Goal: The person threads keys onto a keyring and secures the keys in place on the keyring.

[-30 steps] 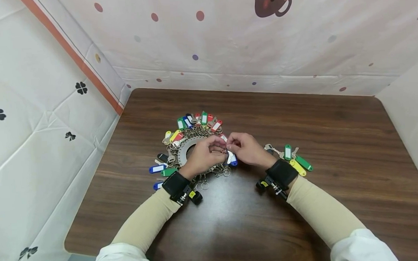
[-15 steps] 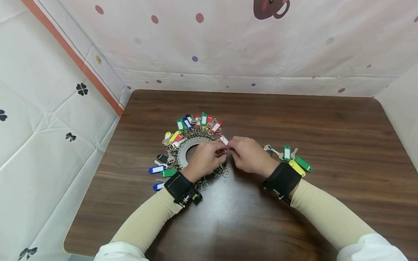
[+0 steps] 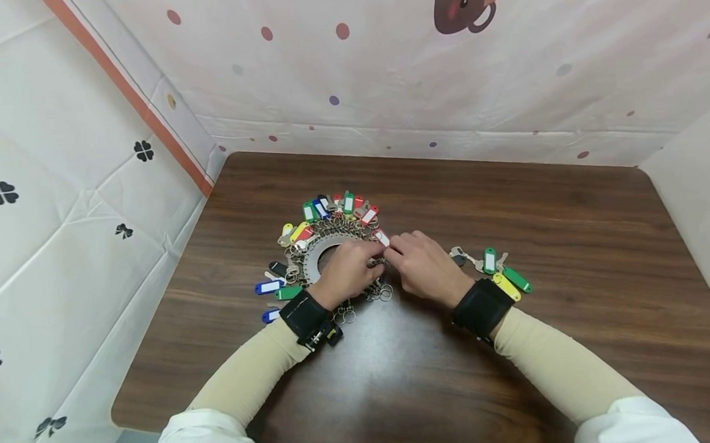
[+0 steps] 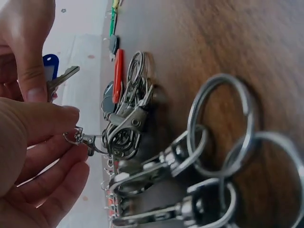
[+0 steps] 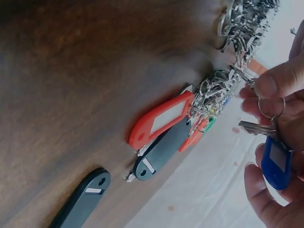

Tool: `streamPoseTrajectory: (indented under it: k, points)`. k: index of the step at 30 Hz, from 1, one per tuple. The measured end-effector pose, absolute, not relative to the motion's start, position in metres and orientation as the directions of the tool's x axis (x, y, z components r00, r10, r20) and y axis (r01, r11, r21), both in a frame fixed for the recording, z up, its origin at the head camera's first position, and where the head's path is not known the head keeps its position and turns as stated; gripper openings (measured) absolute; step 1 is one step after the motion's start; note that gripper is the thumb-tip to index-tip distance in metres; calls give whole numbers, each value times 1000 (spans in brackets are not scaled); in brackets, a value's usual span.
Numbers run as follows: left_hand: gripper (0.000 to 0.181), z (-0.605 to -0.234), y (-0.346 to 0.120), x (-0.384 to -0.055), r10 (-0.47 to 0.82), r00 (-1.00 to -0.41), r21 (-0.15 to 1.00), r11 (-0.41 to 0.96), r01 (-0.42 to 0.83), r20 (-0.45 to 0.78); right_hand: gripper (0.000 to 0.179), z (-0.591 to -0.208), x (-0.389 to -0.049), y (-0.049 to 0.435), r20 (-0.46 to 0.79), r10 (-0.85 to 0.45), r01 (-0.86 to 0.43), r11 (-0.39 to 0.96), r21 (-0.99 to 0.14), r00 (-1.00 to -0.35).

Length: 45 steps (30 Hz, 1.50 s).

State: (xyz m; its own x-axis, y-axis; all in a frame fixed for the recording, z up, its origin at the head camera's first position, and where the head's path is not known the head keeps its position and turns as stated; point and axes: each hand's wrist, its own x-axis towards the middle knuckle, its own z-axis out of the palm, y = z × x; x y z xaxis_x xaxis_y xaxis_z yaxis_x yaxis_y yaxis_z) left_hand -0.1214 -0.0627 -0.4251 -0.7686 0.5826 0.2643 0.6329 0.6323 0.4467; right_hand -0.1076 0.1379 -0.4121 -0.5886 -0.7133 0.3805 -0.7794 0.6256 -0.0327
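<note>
A grey metal ring [image 3: 310, 258] lies on the table, with many small clasps, keys and coloured tags round it. My left hand [image 3: 346, 271] is over its right side, thumb and fingers pinching a small swivel clasp [image 4: 80, 137]. Facing it, my right hand [image 3: 425, 268] holds a key [image 5: 256, 127] with a blue tag [image 5: 276, 164] on a thin split ring [image 5: 271, 114]. Fingertips of both hands almost meet. From the head view the held key is hidden behind the fingers. A red tag [image 3: 381, 238] lies just beyond the fingertips.
Right of the right hand lie loose keys with a green tag [image 3: 489, 260], a yellow tag [image 3: 506, 286] and a black tag [image 5: 80, 202]. Bare split rings [image 3: 344, 316] hang off the ring's near side. Blue tags [image 3: 268, 287] stick out at left.
The right hand has turned and lowered slightly, its back now facing up. The key and blue tag, seen between the hands one second ago, are now covered in the head view.
</note>
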Motion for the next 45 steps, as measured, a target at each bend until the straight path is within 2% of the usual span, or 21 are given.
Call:
streamPoseTrajectory:
  k: [6,9,14,21,27,30,38,45]
  points:
    - [26,-417,-67,-128,668,-721,492,572,656,185,15,-412,-108,141,400,-729,-804,594,-32,-555]
    - [24,-414,-71,-132,707,-696,534,544,648,124,14,-412,-108,142,404,-741,-820,570,-45,-537]
    - [25,-414,-73,-136,730,-669,536,513,671,140,15,-411,-106,143,385,-753,-828,559,-53,-533]
    - [20,-418,-69,-129,680,-692,395,582,711,242,16,-413,-103,143,370,-744,-812,581,-55,-557]
    - [14,-423,-66,-126,700,-648,216,612,761,300,17,-413,-104,144,384,-741,-811,584,-37,-551]
    - [12,-421,-66,-125,711,-633,161,616,771,307,19,-413,-104,143,389,-742,-813,581,-36,-547]
    - [11,-418,-67,-124,702,-655,193,628,754,279,21,-414,-104,142,345,-748,-810,583,-65,-566]
    - [22,-423,-67,-128,706,-656,298,586,753,267,19,-411,-106,143,380,-722,-805,582,-119,-578]
